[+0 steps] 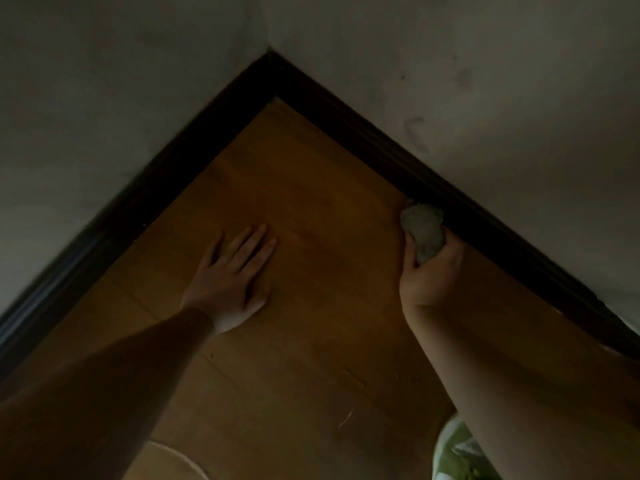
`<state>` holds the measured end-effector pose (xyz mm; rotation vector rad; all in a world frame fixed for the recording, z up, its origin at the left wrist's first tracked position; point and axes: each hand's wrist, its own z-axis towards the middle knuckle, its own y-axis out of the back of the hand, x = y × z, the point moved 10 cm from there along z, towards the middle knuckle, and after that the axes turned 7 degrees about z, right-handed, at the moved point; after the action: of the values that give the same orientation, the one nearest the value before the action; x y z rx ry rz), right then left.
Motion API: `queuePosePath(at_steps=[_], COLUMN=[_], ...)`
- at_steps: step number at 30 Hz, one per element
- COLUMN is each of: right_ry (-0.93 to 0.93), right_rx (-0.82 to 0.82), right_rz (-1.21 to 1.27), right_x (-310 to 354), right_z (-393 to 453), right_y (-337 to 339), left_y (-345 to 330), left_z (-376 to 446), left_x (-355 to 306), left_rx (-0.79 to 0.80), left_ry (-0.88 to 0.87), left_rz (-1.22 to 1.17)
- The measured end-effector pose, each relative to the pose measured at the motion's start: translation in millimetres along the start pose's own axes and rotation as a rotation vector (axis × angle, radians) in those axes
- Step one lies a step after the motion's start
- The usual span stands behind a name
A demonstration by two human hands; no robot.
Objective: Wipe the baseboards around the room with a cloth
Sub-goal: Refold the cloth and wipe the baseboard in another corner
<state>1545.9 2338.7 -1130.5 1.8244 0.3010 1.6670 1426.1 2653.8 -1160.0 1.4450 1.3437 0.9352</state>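
Dim corner of warm wooden floor: right hand grips a bunched grey cloth against the dark wooden baseboard; left hand lies flat, open; corner stretch ahead seems unwiped

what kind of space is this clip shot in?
Most likely the corner of a room in a home, seen from near floor level. Two pale plaster walls meet above a dark baseboard, with a wood plank floor below. Nothing shows which room it is.
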Motion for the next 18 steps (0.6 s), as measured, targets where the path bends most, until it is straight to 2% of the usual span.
queuePosePath(at_steps=[3, 8, 18], right_ry=[-0.005, 0.045, 0.05], right_rx=[0.014, 0.029, 0.04], right_rz=[-0.028, -0.146, -0.087], right_x=[1.2, -1.3, 4.6], right_z=[-0.7, 1.9, 1.9], right_y=[2.4, -0.5, 2.4], left_y=[-0.3, -1.1, 1.0], left_z=[0.9, 2.8, 1.2], left_x=[-0.9, -3.2, -2.9], left_rx=[0.042, 0.017, -0.018], left_ry=[-0.018, -0.052, -0.06], left_rz=[-0.003, 0.037, 0.081])
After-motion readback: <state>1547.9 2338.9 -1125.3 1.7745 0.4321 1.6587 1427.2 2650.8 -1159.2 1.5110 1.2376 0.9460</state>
